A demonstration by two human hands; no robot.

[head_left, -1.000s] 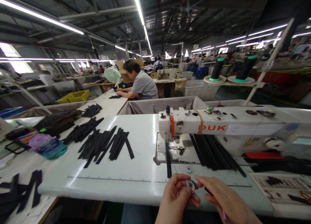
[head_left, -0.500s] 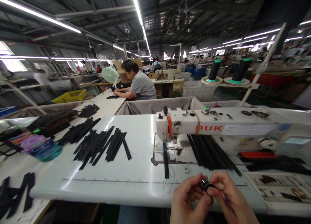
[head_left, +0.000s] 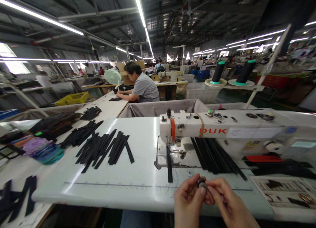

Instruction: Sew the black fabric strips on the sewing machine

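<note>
We are holding a small round metal part (head_left: 201, 183) in front of the sewing machine (head_left: 187, 126), near the table's front edge, and our fingers are covering so much of it that its full shape is escaping us. Our left hand (head_left: 189, 198) is gripping it between thumb and fingers. Our right hand (head_left: 229, 201) is resting narrowed fingertips against its side, though we are not able to tell whether they are pinching it or only touching. Both forearms are running out of the picture at the bottom. The machine is being cut off at the right, and its arm is hiding the upper ends of a fan of black strips (head_left: 217, 158). More dark strips (head_left: 31, 195) are running off at lower left, and the far workers are blurring.

The pale, glossy table (head_left: 111, 191) is catching streaks of light and bearing a ruler scale (head_left: 111, 186) along its front. Long tube lights (head_left: 140, 7) are glowing under a dark metal roof.

Counting, we are seeing one black strip (head_left: 169, 165) lying alone below the needle, two black thread cones (head_left: 218, 73) standing behind the machine, one yellow crate (head_left: 72, 98), one pale green fan (head_left: 112, 76) and, at the adjoining table, one co-worker (head_left: 145, 88) in grey who is leaning over dark pieces.
</note>
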